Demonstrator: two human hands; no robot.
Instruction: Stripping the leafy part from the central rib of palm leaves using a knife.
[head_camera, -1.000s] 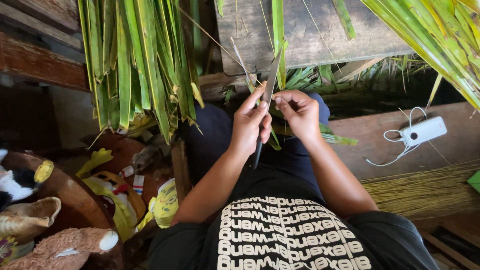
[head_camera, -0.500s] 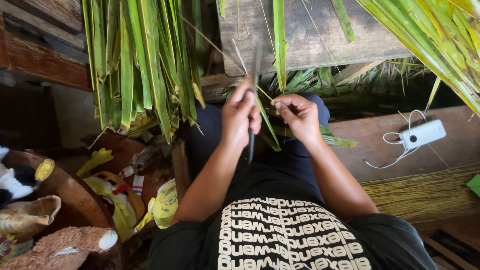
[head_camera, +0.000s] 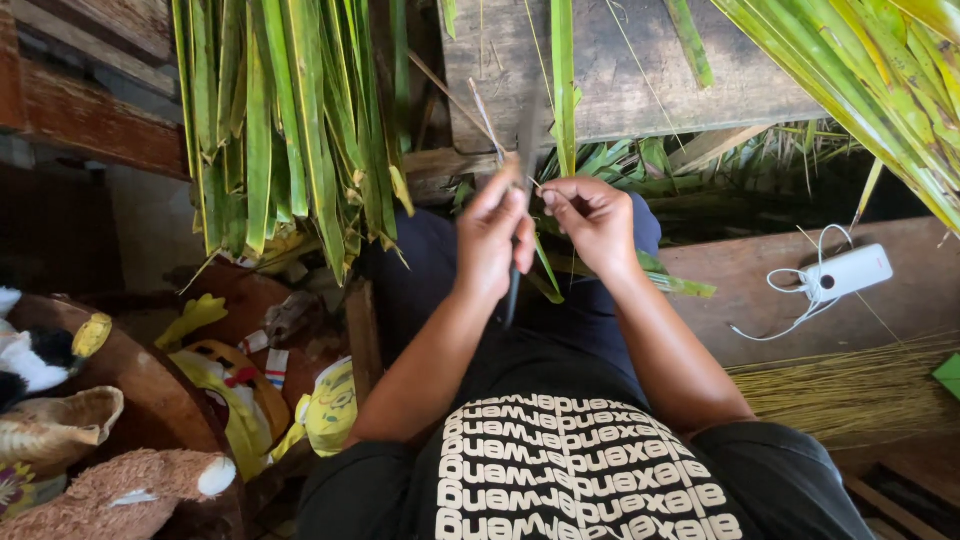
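My left hand (head_camera: 492, 238) grips a knife (head_camera: 522, 150); its dark handle pokes out below my fist and the blurred blade points up and away. My right hand (head_camera: 590, 222) pinches a long green palm leaf strip (head_camera: 563, 80) that runs up past the wooden plank. The blade lies right beside the strip, close to my right fingertips. A split green piece (head_camera: 546, 270) hangs down between my hands over my dark-trousered lap.
A bundle of green palm leaves (head_camera: 290, 120) hangs at upper left, more leaves (head_camera: 870, 70) at upper right. A white power bank with cable (head_camera: 845, 272) lies on a wooden board (head_camera: 760, 270). Thin yellow leaf ribs (head_camera: 850, 385) are piled right. Soft toys (head_camera: 60, 430) sit lower left.
My left hand with the knife moved up along the leaf and back slightly toward my right hand. The right hand keeps its pinch on the strip, shifted a little upward.
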